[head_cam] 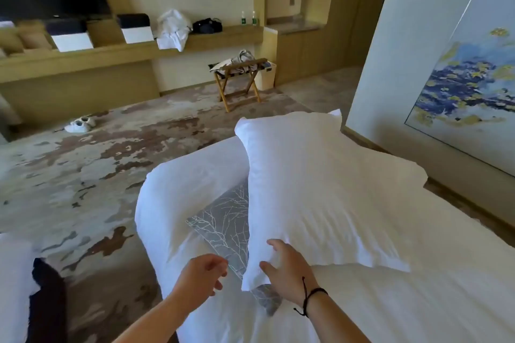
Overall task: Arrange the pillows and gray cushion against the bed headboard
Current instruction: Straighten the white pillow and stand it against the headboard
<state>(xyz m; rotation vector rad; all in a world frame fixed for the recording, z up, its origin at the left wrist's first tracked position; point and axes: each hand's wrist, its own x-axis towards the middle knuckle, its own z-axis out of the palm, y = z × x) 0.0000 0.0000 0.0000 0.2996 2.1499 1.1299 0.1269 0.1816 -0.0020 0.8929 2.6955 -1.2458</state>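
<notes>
- The right hand, fingers spread, touches the near corner of a plump white fabric pillow on the white-sheeted bed.
- The left hand hovers loosely curled and holds nothing.
- A grey square cushion with a white branch pattern lies partly under that pillow.

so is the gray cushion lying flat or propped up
Lying down, not propped: the cushion sits between the left pillow and the right pillow, which overlaps it.

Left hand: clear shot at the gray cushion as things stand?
Probably yes. The left hand hovers just beside the exposed near edge of the gray cushion, nothing between them. The white pillow the right hand touches overlaps only its right side.
</notes>
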